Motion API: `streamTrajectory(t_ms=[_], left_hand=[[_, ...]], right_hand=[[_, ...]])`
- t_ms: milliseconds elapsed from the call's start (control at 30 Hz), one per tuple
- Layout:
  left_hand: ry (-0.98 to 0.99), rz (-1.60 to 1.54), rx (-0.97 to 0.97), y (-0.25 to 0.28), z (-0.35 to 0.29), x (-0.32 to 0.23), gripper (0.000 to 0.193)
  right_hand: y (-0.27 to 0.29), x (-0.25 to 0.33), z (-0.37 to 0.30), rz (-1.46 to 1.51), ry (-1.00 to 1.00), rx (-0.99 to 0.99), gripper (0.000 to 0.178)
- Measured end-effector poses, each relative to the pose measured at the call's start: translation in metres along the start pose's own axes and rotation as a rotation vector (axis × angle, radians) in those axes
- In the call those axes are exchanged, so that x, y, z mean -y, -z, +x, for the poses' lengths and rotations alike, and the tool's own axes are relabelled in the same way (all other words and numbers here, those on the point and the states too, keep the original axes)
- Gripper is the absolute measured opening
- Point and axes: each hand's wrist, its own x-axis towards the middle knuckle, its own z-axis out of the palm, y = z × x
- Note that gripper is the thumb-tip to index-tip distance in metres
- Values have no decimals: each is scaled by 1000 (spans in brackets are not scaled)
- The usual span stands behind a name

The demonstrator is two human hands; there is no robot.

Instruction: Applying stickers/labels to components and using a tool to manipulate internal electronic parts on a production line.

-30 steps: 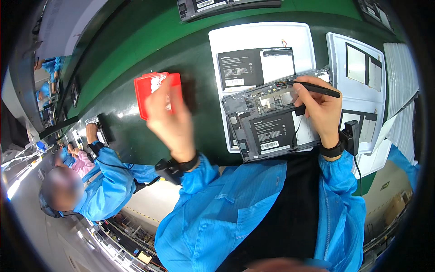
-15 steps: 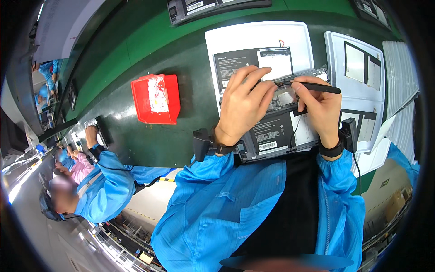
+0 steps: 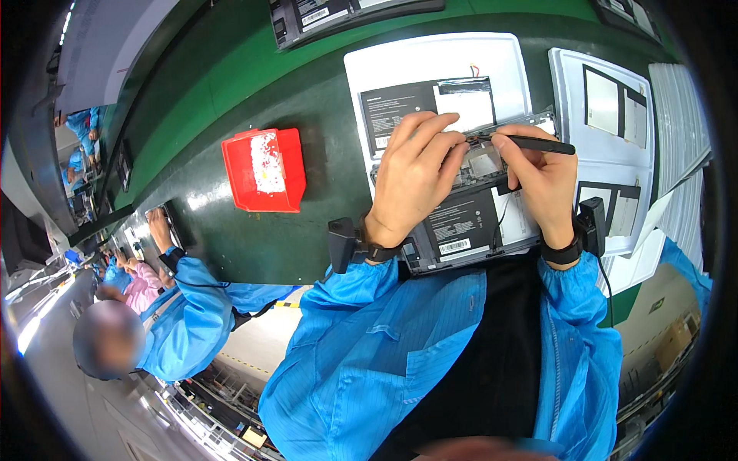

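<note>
Your right hand [image 3: 546, 173] pinches a slender black tool [image 3: 544, 144] over the flat, opened dark-grey electronic device [image 3: 461, 223], right of centre; your left hand's [image 3: 409, 178] grip is unclear. Fine work inside seems underway, calling for steadiness.

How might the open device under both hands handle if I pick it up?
The open device looks broad and thin, so it may flex if lifted by one corner. Its large, flat battery probably makes it fairly heavy for its thickness. The exposed circuit board looks fragile under pressure.
</note>
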Motion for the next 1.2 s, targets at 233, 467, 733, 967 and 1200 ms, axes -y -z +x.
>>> streamTrajectory(t_ms=[233,467,733,967,1200], left_hand=[[29,-34,-1,1,1,-1,16],[39,-44,1,0,1,0,15],[48,-75,15,0,2,2,15],[57,-77,17,-1,1,1,15],[175,-82,25,0,4,0,14]], right_hand=[[-1,2,1,-3,-33,-7,17],[-1,4,1,-28,-29,-16,16],[-2,0,2,-51,-17,-14,15],[-1,0,2,-98,4,-2,16],[-4,0,3,-74,-17,-2,18]])
